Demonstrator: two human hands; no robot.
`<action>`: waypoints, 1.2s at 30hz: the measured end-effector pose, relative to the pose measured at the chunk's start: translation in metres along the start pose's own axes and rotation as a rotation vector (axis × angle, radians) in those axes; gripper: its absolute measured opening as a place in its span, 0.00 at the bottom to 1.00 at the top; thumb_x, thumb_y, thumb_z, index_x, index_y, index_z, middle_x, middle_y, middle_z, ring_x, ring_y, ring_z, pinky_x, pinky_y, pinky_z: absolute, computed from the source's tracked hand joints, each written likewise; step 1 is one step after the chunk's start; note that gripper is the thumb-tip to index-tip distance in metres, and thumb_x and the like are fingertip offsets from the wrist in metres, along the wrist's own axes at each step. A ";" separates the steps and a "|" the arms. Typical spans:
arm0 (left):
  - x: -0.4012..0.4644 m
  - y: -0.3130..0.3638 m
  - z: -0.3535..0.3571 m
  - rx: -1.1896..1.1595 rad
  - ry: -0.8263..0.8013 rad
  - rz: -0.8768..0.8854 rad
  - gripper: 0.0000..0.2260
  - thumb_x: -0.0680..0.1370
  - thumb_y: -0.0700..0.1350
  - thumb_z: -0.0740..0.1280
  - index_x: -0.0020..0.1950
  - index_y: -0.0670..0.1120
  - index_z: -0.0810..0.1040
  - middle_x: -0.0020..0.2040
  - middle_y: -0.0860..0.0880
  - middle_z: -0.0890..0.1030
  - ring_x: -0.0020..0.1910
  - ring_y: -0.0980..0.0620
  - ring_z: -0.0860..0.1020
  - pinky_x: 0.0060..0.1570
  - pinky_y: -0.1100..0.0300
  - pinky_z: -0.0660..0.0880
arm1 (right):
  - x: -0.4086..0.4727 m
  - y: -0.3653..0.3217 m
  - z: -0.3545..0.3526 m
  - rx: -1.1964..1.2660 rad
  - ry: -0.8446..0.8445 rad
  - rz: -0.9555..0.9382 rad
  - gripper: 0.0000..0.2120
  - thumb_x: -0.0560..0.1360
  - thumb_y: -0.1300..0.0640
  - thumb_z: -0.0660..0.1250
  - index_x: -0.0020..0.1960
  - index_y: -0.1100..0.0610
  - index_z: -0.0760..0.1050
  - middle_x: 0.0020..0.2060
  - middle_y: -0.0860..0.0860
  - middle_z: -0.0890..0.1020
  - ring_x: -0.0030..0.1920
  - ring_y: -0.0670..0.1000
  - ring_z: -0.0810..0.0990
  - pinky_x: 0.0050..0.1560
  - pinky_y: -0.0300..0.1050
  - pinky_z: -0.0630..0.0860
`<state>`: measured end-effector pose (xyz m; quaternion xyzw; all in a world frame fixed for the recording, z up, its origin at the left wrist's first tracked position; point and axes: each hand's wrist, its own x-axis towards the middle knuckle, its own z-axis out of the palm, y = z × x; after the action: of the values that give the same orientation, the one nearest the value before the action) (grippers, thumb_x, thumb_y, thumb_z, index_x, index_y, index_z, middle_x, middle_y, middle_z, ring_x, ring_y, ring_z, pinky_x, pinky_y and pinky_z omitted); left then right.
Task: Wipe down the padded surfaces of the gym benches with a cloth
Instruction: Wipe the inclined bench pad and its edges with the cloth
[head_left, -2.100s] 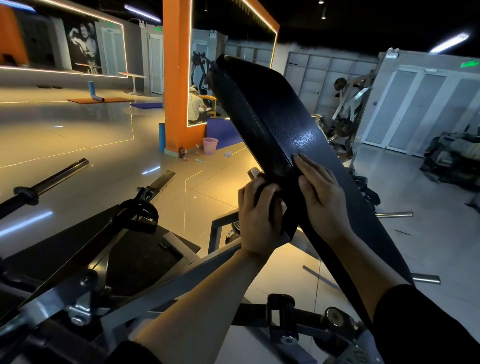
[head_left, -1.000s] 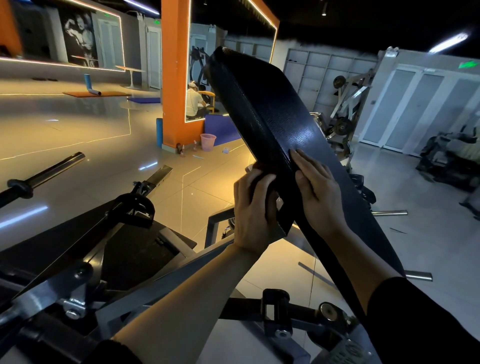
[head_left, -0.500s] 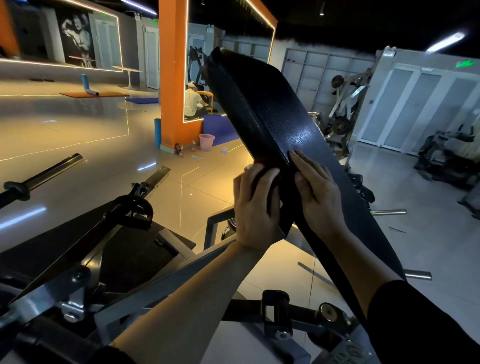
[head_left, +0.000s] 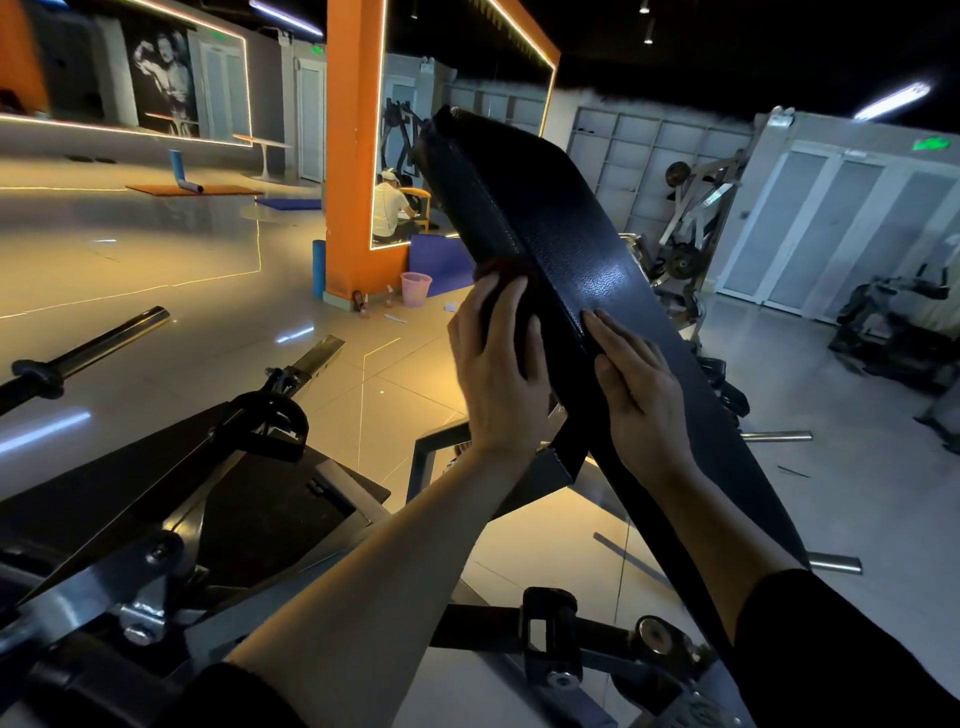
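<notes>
1. Centre of the scene, a black padded bench back (head_left: 566, 249) stands tilted, its top end far and left, its lower end running near and right; the grained face catches the light.
2. The left hand (head_left: 498, 374) is flat against the pad's left side edge, fingers straight and together, pressing a dark red cloth (head_left: 496, 271) onto it; only a strip of the cloth peeks out above the fingertips, the rest is hidden under the palm.
3. The right hand (head_left: 636, 387) lies on the front face of the pad, just right of the seam; fingers straight and relaxed, fingertips pointing up the slope, holding nothing.
4. The two hands sit close together on either side of the pad's edge, not touching each other; a dark sleeve (head_left: 852, 654) covers the right forearm near the right corner.
5. Below the hands, the bench's grey metal frame (head_left: 550, 639) with bolts and a pivot crosses the near foreground; a barbell (head_left: 78, 358) sticks in from the left.
6. Far left of the pad, an orange pillar (head_left: 353, 156) rises from the glossy tiled floor; a pink bin (head_left: 415, 289) stands at its base, with a blue roller (head_left: 318, 267) just left of the pillar.
7. Far right, a weight rack (head_left: 691, 218) stands before pale folding doors (head_left: 831, 228).
</notes>
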<state>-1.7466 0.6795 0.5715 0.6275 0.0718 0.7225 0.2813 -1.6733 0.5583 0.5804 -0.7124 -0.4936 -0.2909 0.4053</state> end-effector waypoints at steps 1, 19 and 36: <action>0.007 0.005 0.005 -0.009 0.009 -0.015 0.13 0.79 0.40 0.63 0.63 0.47 0.71 0.65 0.44 0.71 0.64 0.52 0.69 0.58 0.60 0.73 | 0.000 0.000 0.001 0.002 0.001 0.003 0.20 0.81 0.55 0.55 0.72 0.55 0.69 0.68 0.50 0.72 0.68 0.49 0.69 0.65 0.42 0.66; -0.047 0.031 0.004 -0.016 -0.196 -0.068 0.13 0.76 0.44 0.63 0.61 0.48 0.73 0.63 0.45 0.73 0.62 0.49 0.71 0.56 0.61 0.72 | 0.002 -0.004 -0.004 0.098 -0.034 0.055 0.20 0.80 0.57 0.54 0.71 0.56 0.70 0.68 0.50 0.72 0.69 0.49 0.69 0.68 0.46 0.68; -0.089 0.040 -0.007 -0.015 -0.305 0.009 0.17 0.74 0.44 0.67 0.62 0.49 0.71 0.64 0.46 0.72 0.63 0.47 0.71 0.60 0.60 0.72 | -0.030 -0.001 -0.023 0.098 -0.135 0.099 0.21 0.81 0.53 0.53 0.72 0.55 0.68 0.70 0.45 0.67 0.73 0.48 0.65 0.72 0.52 0.65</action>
<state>-1.7615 0.6034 0.5113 0.7280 0.0201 0.6206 0.2907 -1.6850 0.5246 0.5680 -0.7332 -0.4974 -0.1973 0.4196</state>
